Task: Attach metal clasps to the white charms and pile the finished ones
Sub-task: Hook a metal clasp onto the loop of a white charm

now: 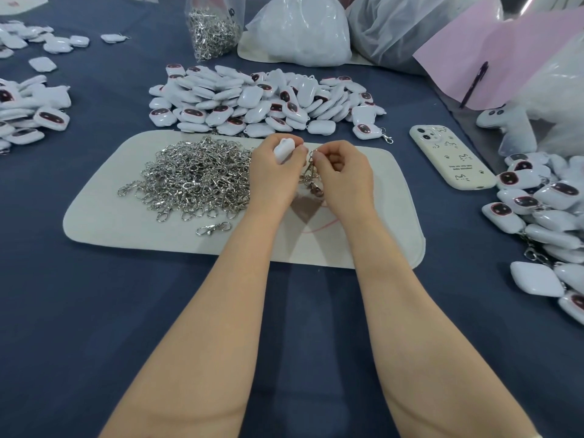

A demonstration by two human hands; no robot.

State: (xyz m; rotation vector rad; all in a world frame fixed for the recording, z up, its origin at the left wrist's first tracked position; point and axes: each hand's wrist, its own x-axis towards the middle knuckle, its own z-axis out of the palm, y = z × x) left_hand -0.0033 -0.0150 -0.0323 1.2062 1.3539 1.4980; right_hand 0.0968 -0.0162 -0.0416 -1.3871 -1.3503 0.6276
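My left hand [274, 167] gripped a white charm [283, 150]; my right hand [339, 167] pinched a metal clasp [311, 172] just beside it.

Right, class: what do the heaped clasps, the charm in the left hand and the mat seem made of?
Clasps: silvery polished metal, bright glints. Charm: probably glossy white plastic, sharp highlights. Mat: likely matte cream felt or fabric, no shine.

A table [94, 311] under dark blue cloth carries a pale mat [363, 248] at its middle; beyond the mat lies a heap of white charms [259, 102]; a second heap [28, 118] lies by the left edge, a third heap [537, 210] by the right; a white phone [452, 156] lies just right of the mat; a bag of clasps [215, 30] stands toward the far edge.
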